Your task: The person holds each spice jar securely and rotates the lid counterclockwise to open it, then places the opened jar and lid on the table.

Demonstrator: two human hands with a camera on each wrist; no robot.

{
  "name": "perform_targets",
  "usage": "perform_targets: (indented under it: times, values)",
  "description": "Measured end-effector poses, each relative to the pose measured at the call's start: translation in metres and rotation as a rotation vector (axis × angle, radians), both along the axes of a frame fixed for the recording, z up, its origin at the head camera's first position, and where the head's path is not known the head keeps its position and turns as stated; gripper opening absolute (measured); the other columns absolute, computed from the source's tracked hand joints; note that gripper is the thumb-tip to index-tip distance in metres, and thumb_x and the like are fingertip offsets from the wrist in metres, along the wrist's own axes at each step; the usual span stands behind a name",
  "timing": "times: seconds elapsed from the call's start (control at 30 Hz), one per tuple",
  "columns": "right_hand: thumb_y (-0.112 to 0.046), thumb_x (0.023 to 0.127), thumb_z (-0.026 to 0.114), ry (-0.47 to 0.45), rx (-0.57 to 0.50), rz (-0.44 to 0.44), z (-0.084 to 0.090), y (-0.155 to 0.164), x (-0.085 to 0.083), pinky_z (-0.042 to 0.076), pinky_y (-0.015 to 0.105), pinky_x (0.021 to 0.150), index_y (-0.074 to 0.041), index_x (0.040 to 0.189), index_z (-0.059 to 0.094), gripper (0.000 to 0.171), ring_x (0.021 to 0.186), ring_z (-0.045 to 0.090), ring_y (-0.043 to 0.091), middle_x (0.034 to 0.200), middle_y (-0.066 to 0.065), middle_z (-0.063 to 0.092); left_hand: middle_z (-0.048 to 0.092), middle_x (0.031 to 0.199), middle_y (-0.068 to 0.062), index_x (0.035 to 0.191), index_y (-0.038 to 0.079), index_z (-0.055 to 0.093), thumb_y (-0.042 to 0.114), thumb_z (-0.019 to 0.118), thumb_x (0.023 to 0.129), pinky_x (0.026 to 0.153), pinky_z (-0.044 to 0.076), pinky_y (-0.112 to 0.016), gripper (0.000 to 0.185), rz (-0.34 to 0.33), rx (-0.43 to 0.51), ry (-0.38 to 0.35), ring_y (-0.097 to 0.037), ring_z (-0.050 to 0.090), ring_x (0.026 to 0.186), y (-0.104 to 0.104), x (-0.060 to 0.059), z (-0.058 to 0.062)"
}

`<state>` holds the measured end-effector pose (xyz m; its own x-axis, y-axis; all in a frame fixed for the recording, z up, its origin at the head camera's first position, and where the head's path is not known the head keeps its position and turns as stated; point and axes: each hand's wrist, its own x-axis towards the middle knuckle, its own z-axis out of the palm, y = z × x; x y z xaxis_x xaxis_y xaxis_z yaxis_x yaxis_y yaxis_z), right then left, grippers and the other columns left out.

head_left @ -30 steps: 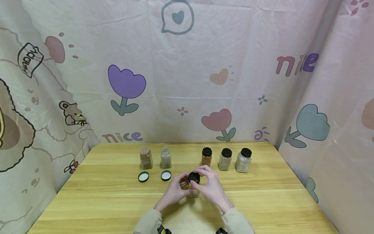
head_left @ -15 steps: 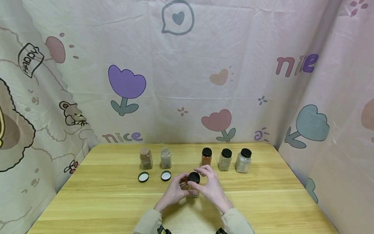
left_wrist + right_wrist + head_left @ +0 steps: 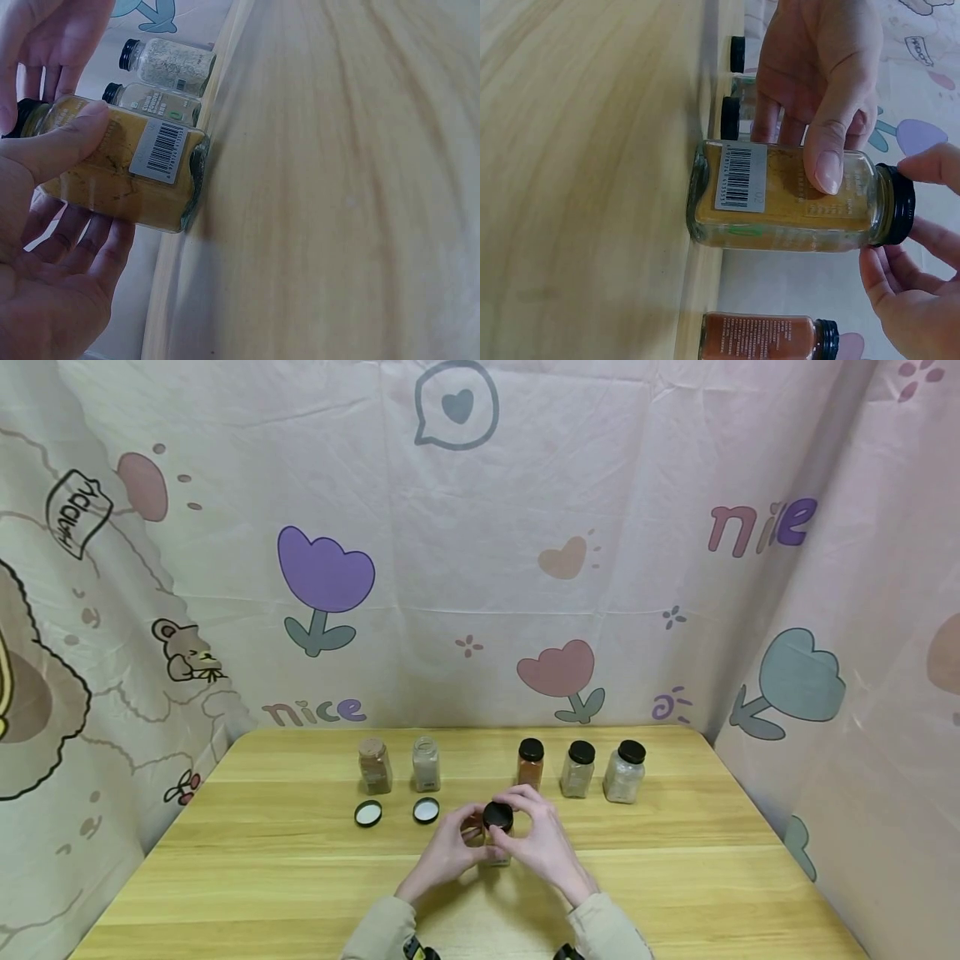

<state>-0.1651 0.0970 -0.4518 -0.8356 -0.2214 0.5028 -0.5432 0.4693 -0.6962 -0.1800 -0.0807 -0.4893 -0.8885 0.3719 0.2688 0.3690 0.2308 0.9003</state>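
Left hand (image 3: 448, 852) grips a square clear-glass jar of mustard-yellow powder (image 3: 787, 199), thumb across one face and fingers round the other side. Right hand (image 3: 542, 839) has thumb and fingertips closed round the jar's round black screw lid (image 3: 900, 205), which sits on its neck. Jar is upright, front centre of the light wood table (image 3: 285, 877), between both palms (can't tell whether its base fully touches the wood). White barcode label (image 3: 741, 176) is low on the glass.

Behind, on the person's left: uncapped glass jar of brown powder (image 3: 376, 768), and beside it an uncapped clear jar with pale contents (image 3: 426, 767). In front of each lies a flat black lid, white underside up: outer lid (image 3: 368, 813), inner lid (image 3: 426, 811).

Behind, on the right, a row of three with black caps: orange-red powder jar (image 3: 530, 768), slim jar with beige contents (image 3: 577, 777), wider jar with whitish contents (image 3: 625, 777).
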Motion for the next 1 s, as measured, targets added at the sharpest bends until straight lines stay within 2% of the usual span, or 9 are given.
perform_targets:
  times: [0.1, 0.2, 0.33, 0.5, 0.7, 0.87, 1.0]
  values:
    - [-0.005, 0.076, 0.082, 0.012, 0.009, 0.01, -0.0007, -0.0003, 0.0001, 0.057, 0.031, 0.094, -0.005, 0.116, 0.072, 0.041, 0.102, 0.067, 0.019, 0.115, 0.003, 0.068, 0.067, 0.12, -0.022, 0.121, -0.003, 0.062, 0.004, 0.085, 0.078, 0.102, 0.056, -0.035, 0.049, -0.002, 0.004, -0.005, -0.038, 0.066, 0.114, 0.0001, -0.0008, -0.0007]
    - [-0.012, 0.076, 0.086, -0.001, 0.001, -0.02, -0.0004, -0.0015, 0.0011, 0.053, 0.034, 0.098, -0.007, 0.117, 0.072, 0.044, 0.106, 0.065, 0.02, 0.117, 0.002, 0.068, 0.066, 0.121, -0.023, 0.12, -0.003, 0.062, 0.002, 0.084, 0.078, 0.103, 0.056, -0.034, 0.048, -0.001, 0.007, -0.014, -0.038, 0.065, 0.114, 0.0002, -0.0013, -0.001]
    - [-0.018, 0.073, 0.089, -0.03, -0.037, -0.067, 0.001, -0.0033, 0.0019, 0.053, 0.035, 0.093, -0.01, 0.114, 0.073, 0.045, 0.102, 0.063, 0.017, 0.113, -0.001, 0.068, 0.066, 0.121, -0.022, 0.12, -0.001, 0.062, 0.007, 0.085, 0.078, 0.103, 0.056, -0.034, 0.049, 0.005, 0.001, -0.035, -0.038, 0.065, 0.116, 0.0002, -0.0013, -0.0003]
    - [-0.014, 0.071, 0.09, -0.015, -0.074, -0.081, 0.0011, -0.003, 0.0008, 0.056, 0.034, 0.086, -0.011, 0.108, 0.074, 0.04, 0.092, 0.063, 0.012, 0.106, -0.003, 0.07, 0.065, 0.123, -0.022, 0.12, 0.0, 0.062, 0.01, 0.086, 0.078, 0.104, 0.055, -0.037, 0.05, 0.013, -0.014, -0.044, -0.038, 0.064, 0.118, 0.0001, -0.0018, -0.0006]
    - [-0.007, 0.074, 0.087, 0.014, -0.052, -0.035, 0.0009, -0.001, -0.0001, 0.055, 0.024, 0.085, -0.011, 0.108, 0.075, 0.036, 0.093, 0.066, 0.013, 0.107, -0.002, 0.072, 0.066, 0.121, -0.02, 0.12, 0.001, 0.063, 0.011, 0.086, 0.078, 0.104, 0.055, -0.038, 0.049, 0.014, -0.005, -0.046, -0.038, 0.064, 0.117, 0.0, -0.0005, 0.0007]
    - [-0.004, 0.078, 0.082, 0.015, -0.027, 0.02, 0.0009, 0.0006, 0.0009, 0.058, 0.032, 0.092, -0.01, 0.113, 0.073, 0.037, 0.099, 0.068, 0.018, 0.113, 0.0, 0.07, 0.067, 0.12, -0.021, 0.12, -0.002, 0.063, 0.008, 0.086, 0.077, 0.103, 0.055, -0.039, 0.05, 0.006, 0.018, -0.026, -0.039, 0.065, 0.115, 0.0004, 0.0007, 0.0012]
    - [-0.012, 0.078, 0.085, 0.003, -0.019, -0.006, 0.001, -0.0001, 0.0012, 0.054, 0.034, 0.098, -0.012, 0.114, 0.073, 0.039, 0.105, 0.066, 0.018, 0.115, -0.002, 0.068, 0.066, 0.121, -0.022, 0.12, -0.003, 0.062, 0.007, 0.086, 0.077, 0.104, 0.055, -0.036, 0.05, 0.001, 0.023, -0.03, -0.039, 0.065, 0.116, 0.0008, 0.0004, 0.0016]
